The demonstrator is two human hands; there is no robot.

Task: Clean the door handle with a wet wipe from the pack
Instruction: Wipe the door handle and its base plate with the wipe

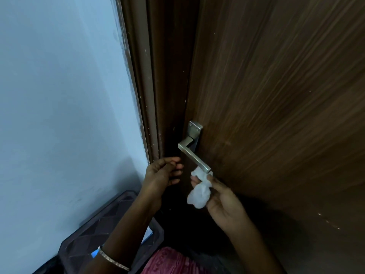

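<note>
1. Wipe (199,191), crumpled and pinched by right grip (223,202), touches handle's (194,157) free end.
2. Left grip (160,177), beside handle, is loosely curled and empty.
3. Wiping seems underway; rest of handle and plate (195,128) likely remain.

A single wide-angle view from the person's head looks forward and steeply down, close to a brown door (276,95) filling the right half, with a pale blue wall (59,95) on the left. The door handle (194,158) sits just below centre. The left hand (160,176) and right hand (223,200) reach in from the bottom edge.
</note>
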